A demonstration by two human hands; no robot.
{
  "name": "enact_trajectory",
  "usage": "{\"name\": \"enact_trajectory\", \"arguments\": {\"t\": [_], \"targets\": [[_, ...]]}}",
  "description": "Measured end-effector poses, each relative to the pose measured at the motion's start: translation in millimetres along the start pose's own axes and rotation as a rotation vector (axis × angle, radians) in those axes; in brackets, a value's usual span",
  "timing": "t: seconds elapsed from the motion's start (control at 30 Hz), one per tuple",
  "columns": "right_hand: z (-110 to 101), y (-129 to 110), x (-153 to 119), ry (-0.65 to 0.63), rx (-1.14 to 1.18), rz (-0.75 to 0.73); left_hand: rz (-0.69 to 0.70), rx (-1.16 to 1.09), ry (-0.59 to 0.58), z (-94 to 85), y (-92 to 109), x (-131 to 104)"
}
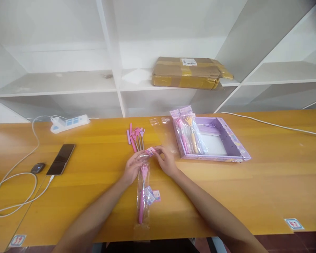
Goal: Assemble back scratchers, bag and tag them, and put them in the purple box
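A small pink and white card point(150, 151) is between my two hands. My right hand point(165, 159) pinches its right side. My left hand point(133, 166) is closed at the open top of a clear bag point(146, 207), in which lies a pink hand-shaped scratcher point(141, 202). Several small cards point(156, 195) rest beside and partly behind the bag. Beyond my left hand, pink and purple scratchers point(137, 133) lie together with loose handles point(129, 137). A purple box point(221, 158) at the right holds bagged scratchers point(192, 135) in pink, yellow and blue.
On the left of the wooden table point(94, 175) are a phone point(61, 159), a black mouse point(38, 168), a white power strip point(70, 123) and looping cables. Clear bags point(162, 131) lie left of the box. A taped carton point(186, 72) sits on the shelf behind.
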State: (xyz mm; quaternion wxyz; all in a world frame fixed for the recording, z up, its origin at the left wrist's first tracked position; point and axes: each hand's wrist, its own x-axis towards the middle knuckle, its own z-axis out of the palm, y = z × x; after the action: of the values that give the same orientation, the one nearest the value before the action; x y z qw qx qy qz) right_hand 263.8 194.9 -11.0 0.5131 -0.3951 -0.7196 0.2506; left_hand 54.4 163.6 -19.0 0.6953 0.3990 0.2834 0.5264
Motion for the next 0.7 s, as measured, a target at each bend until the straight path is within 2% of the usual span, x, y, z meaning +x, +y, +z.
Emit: {"name": "enact_trajectory", "arguments": {"t": [0.17,0.3,0.7], "targets": [[7.5,4.6,0.4,0.048,-0.023,0.005,-0.025,-0.057,-0.03,0.0,3.2,2.5],[7.8,2.1,0.3,-0.003,-0.058,-0.034,-0.039,-0.115,-0.056,0.8,1.6,3.7],[-0.3,2.9,-1.5,-0.131,-0.115,-0.156,-0.073,-0.157,-0.019,-0.4,2.2,3.4]]}}
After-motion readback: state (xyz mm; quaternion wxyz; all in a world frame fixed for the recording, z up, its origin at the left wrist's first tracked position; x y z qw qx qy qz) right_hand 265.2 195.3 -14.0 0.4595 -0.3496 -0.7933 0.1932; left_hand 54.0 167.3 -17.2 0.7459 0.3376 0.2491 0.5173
